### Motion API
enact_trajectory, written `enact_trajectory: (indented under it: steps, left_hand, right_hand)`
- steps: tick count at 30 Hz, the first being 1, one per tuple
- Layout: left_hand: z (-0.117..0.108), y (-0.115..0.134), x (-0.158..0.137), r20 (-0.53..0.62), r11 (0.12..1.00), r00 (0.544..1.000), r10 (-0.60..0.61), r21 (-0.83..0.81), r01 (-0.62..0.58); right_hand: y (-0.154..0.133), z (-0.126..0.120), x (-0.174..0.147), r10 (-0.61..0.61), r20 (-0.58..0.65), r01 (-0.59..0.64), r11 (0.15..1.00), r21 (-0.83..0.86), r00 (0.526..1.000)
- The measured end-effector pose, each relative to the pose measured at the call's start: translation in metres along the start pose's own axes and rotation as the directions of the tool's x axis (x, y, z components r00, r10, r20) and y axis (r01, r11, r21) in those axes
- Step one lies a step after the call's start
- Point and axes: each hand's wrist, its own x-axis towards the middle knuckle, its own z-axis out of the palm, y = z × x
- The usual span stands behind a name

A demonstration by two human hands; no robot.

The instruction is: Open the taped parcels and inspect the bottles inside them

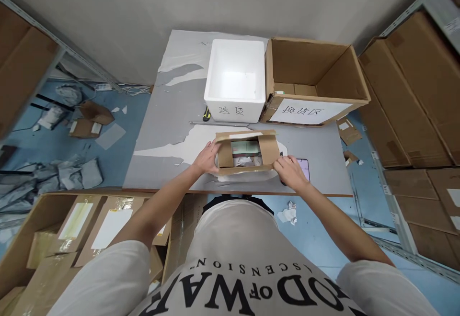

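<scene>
At the near side of the desk (151,131), a small carton (269,150) sits open in front of the person, right between both hands. The left hand (208,157) cups its left end, fingers bent round the wall in a moderate grip; the right hand (290,170) has its fingers curled more tightly on the near right corner. Held from both ends like that, I'd guess, the box stays put and its mouth stays in plain sight. Farther back, a white foam box (235,111) and a large carton (316,79) stand side by side, handwritten labels turned towards the worker, presumably so they read at a glance and leave the front free. A yellow-and-black cutter (206,113) lies beside the foam box, likely parked within easy reach.

Inside the small carton I can make out a pale green pack (246,148) and something whitish, but the flaps cover the ends. Something dark shows under the right palm; whether it is held, I can't tell. That same hand partly covers a phone (304,168).
</scene>
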Motion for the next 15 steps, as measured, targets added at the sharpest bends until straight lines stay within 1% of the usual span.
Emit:
enact_trajectory:
  steps: [3, 5, 7, 9, 10, 11, 12, 13, 14, 15]
  left_hand:
    - [-0.004, 0.000, -0.001, 0.033, 1.000, 0.999, 0.016, -0.004, -0.016]
    - [-0.011, -0.004, -0.003, 0.086, 0.999, 0.996, 0.038, 0.024, -0.041]
    - [-0.023, -0.005, -0.006, 0.160, 0.994, 0.985, 0.062, 0.083, -0.076]
    - [-0.038, 0.000, -0.007, 0.221, 0.986, 0.974, 0.057, 0.143, -0.090]
    - [-0.045, 0.007, -0.007, 0.235, 0.983, 0.971, 0.036, 0.166, -0.077]
    - [-0.051, 0.017, -0.005, 0.237, 0.982, 0.972, 0.008, 0.184, -0.052]
    - [-0.055, 0.029, -0.002, 0.224, 0.980, 0.974, -0.031, 0.198, -0.015]
    - [-0.057, 0.044, 0.003, 0.208, 0.976, 0.976, -0.066, 0.217, 0.019]
    - [-0.057, 0.059, 0.009, 0.197, 0.968, 0.975, -0.098, 0.244, 0.048]
    - [-0.054, 0.074, 0.016, 0.201, 0.961, 0.973, -0.113, 0.271, 0.056]
  right_hand:
    - [-0.018, 0.016, -0.023, -0.071, 0.021, 0.070, 0.997, 0.034, 0.997]
    - [-0.028, 0.024, -0.034, -0.101, 0.018, 0.099, 0.992, 0.080, 0.995]
    - [-0.030, 0.023, -0.035, -0.117, 0.024, 0.112, 0.983, 0.149, 0.993]
    - [-0.023, 0.010, -0.021, -0.096, 0.066, 0.078, 0.971, 0.228, 0.993]
    - [-0.017, 0.001, -0.010, -0.085, 0.106, 0.055, 0.964, 0.259, 0.991]
    - [-0.012, -0.009, 0.005, -0.084, 0.163, 0.036, 0.959, 0.279, 0.983]
    - [-0.008, -0.019, 0.021, -0.110, 0.236, 0.039, 0.958, 0.286, 0.966]
    - [-0.007, -0.027, 0.038, -0.147, 0.328, 0.053, 0.959, 0.279, 0.933]
    - [-0.007, -0.034, 0.055, -0.168, 0.422, 0.063, 0.966, 0.252, 0.891]
    - [-0.010, -0.038, 0.072, -0.170, 0.495, 0.073, 0.975, 0.209, 0.852]
